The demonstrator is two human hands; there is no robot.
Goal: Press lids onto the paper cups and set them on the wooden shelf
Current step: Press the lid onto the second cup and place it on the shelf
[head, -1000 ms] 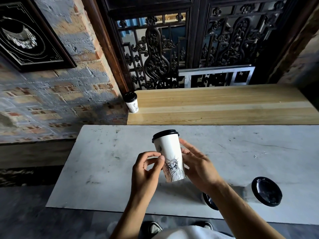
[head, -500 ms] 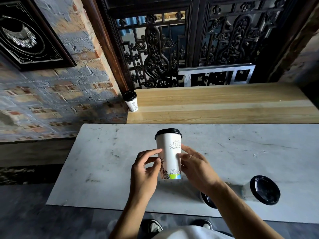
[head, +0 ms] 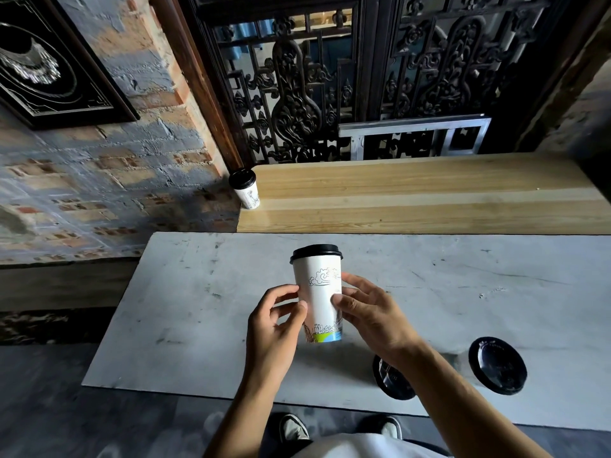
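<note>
A white paper cup (head: 319,292) with drawn artwork and a black lid (head: 315,252) on top is held upright above the grey table (head: 198,309). My left hand (head: 274,328) touches its left side with thumb and fingertips. On the cup's right side, my right hand (head: 370,315) grips it. A second lidded cup (head: 246,191) stands at the left end of the wooden shelf (head: 413,200). Two more black-lidded cups (head: 497,365) (head: 390,380) stand at the table's near right; my right forearm partly hides one.
A brick wall with a framed black picture (head: 49,61) is on the left. Dark carved wooden screens (head: 363,77) and a metal frame (head: 413,137) rise behind the shelf. My shoes (head: 292,428) show below the table's near edge.
The cup has been turned in my hands: the statue drawing has rotated out of sight and a cloud and skyline now face me. It also stands more upright.
</note>
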